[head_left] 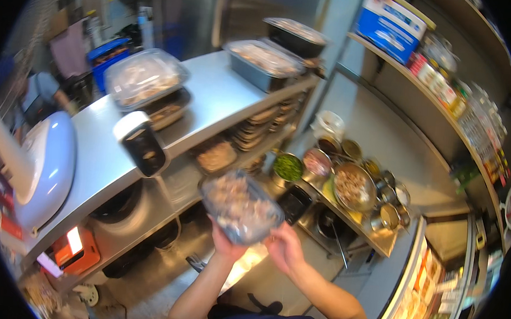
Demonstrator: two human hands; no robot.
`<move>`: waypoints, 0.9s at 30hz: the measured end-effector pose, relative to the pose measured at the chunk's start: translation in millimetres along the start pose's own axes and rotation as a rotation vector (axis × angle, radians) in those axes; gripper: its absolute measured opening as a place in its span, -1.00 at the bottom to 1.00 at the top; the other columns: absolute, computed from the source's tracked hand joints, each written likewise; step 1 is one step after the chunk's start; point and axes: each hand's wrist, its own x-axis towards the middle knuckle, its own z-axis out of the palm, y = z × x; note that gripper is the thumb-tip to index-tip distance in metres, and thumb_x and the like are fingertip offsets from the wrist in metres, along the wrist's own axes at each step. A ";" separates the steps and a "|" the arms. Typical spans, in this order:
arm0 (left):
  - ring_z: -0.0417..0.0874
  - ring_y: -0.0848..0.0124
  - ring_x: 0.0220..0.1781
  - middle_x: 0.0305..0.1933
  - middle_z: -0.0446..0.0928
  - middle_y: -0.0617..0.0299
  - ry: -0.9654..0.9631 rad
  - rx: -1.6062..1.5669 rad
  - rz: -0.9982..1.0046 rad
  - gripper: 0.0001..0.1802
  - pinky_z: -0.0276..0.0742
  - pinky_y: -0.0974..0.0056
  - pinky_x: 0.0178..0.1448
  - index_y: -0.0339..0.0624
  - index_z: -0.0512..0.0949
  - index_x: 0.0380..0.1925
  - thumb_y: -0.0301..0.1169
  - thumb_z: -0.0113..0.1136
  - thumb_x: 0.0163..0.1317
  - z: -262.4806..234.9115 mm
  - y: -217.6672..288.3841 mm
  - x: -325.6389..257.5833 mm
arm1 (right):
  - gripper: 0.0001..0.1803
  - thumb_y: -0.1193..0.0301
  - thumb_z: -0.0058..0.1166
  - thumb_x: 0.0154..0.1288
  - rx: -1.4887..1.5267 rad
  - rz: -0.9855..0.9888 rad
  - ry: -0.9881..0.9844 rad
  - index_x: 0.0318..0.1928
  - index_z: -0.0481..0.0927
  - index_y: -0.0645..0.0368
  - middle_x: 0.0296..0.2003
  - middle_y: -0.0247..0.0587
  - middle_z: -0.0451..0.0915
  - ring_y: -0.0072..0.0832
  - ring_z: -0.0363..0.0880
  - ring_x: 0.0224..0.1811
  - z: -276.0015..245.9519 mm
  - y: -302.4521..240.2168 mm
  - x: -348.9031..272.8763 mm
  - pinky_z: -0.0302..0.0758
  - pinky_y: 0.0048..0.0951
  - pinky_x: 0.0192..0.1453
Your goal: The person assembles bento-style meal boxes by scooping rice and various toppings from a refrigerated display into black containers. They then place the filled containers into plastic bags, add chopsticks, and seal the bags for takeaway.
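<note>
The left hand and right hand both grip a plastic tub between them in mid-air, filled with what looks like chopped meat; blur hides its lid. Beyond the grip, leftward, 2 stacked tubs sit on the counter, seemingly finished, with more tubs farther ahead. The held tub looks packed, not yet set down. Right of the grip, a pan holds similar pieces, apparently unpacked.
</note>
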 end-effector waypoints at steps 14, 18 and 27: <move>0.45 -0.02 0.42 0.54 0.25 -0.05 -0.031 0.809 -0.736 -0.04 0.35 -0.21 0.51 -0.15 0.20 0.50 0.34 0.02 0.37 34.1 -305.2 -62.1 | -0.59 0.30 0.54 -0.01 -1.196 -0.264 -0.146 -0.15 0.76 0.24 -0.28 -0.13 0.76 -0.33 0.72 -0.22 -250.9 -243.6 -156.9 0.60 -0.33 -0.08; 0.46 -0.02 0.41 0.53 0.26 -0.05 -0.016 0.932 -0.822 -0.06 0.36 -0.21 0.50 -0.15 0.21 0.50 0.33 0.01 0.38 43.1 -359.2 -91.1 | -0.64 0.48 0.60 -0.10 -0.913 -0.003 -0.061 -0.23 0.79 0.30 -0.31 -0.16 0.78 -0.42 0.72 -0.26 -311.7 -262.6 -202.8 0.61 -0.38 -0.16; 0.47 -0.01 0.40 0.53 0.27 -0.04 0.088 1.068 -0.786 -0.08 0.39 -0.20 0.49 -0.16 0.21 0.50 0.30 0.01 0.40 49.0 -359.4 -111.8 | -0.65 0.52 0.61 -0.15 -0.774 0.152 -0.224 -0.27 0.80 0.30 -0.32 -0.14 0.79 -0.39 0.74 -0.28 -330.0 -248.4 -187.0 0.63 -0.37 -0.19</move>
